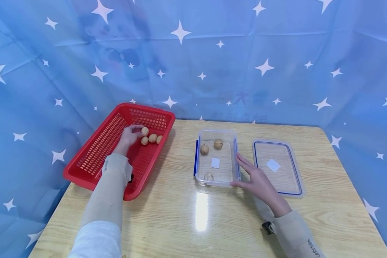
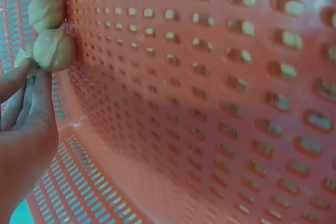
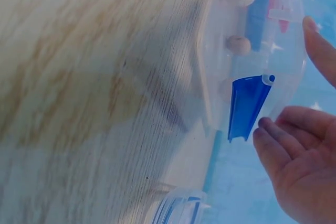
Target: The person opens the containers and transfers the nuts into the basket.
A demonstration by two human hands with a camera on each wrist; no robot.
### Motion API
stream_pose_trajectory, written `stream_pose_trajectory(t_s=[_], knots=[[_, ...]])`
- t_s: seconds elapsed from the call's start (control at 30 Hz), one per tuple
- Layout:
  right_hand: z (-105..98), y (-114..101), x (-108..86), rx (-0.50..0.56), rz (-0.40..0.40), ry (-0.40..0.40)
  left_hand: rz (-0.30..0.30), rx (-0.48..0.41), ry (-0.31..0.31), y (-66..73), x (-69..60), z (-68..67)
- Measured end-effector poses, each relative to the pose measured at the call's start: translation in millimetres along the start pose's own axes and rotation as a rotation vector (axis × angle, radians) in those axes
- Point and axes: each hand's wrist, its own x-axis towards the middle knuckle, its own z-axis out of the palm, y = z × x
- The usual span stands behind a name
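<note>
In the head view the left hand (image 1: pixel 129 138) reaches into the red basket (image 1: pixel 98 143) and pinches a walnut (image 1: pixel 144 131) between thumb and fingers. Several more walnuts (image 1: pixel 152 138) lie beside it, against the basket's side. The left wrist view shows the held walnut (image 2: pixel 24 60) at the fingertips, partly behind another walnut (image 2: pixel 54 50). A clear box (image 1: pixel 224 163) with three walnuts (image 1: pixel 204 149) inside stands at the middle of the table. Against its right side rests the right hand (image 1: pixel 256 181), fingers spread; in the right wrist view this hand (image 3: pixel 304 150) is near a blue latch (image 3: pixel 249 107).
A clear lid (image 1: pixel 278 179) with a blue seal lies on the table to the right of the box. Behind the wooden table (image 1: pixel 167 218) hangs a blue cloth (image 1: pixel 225 71) with white stars.
</note>
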Motion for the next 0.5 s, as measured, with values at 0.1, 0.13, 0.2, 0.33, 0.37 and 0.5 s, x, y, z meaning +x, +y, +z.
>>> stream_pose_trajectory(t_s=[0.1,0.13,0.2,0.33,0.37,0.5], knots=[[-0.6,-0.7,-0.4,0.004,0.007,-0.003,-0.044,-0.022,-0.019,-0.3,1.2,1.6],[-0.7,-1.0,-0.3,0.005,0.008,-0.004,-0.051,-0.022,-0.023,-0.6,1.8,1.6],[-0.9,-1.3,-0.4,0.008,0.01,-0.004,-0.062,-0.02,-0.026,-0.9,2.6,1.8],[-0.9,-1.3,-0.4,0.008,0.006,0.003,-0.072,0.001,-0.033,-1.4,3.1,3.2],[-0.8,-1.1,-0.4,0.006,0.004,0.004,-0.082,-0.005,-0.035,-0.9,2.6,3.8],[-0.1,-0.5,-0.3,-0.001,-0.002,0.009,-0.097,0.002,-0.037,0.1,2.5,5.8]])
